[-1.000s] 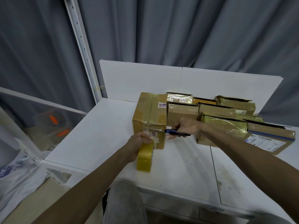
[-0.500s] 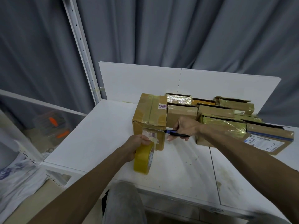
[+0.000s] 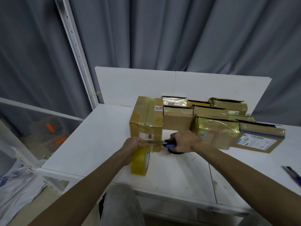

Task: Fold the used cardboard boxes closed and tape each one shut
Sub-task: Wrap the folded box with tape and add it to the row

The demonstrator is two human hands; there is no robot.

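A tall taped cardboard box (image 3: 146, 118) stands on the white table (image 3: 101, 144), left of the other boxes. My left hand (image 3: 132, 143) grips a yellowish roll of packing tape (image 3: 140, 162) just in front of the box's near face. A short strip runs from the roll up to that face. My right hand (image 3: 184, 141) holds blue-handled scissors (image 3: 164, 142), their blades pointing left at the strip beside my left thumb.
Several smaller taped boxes (image 3: 216, 128) crowd the table's back right, one with a shipping label (image 3: 257, 141). White panels (image 3: 162, 85) stand behind them. A blurred dark tool (image 3: 291, 174) lies at the right edge. A metal shelf post (image 3: 76, 51) rises on the left.
The roll has swung lower and slightly right under my left hand. My right hand has moved down toward the table, bringing the scissor blades to the tape strip.
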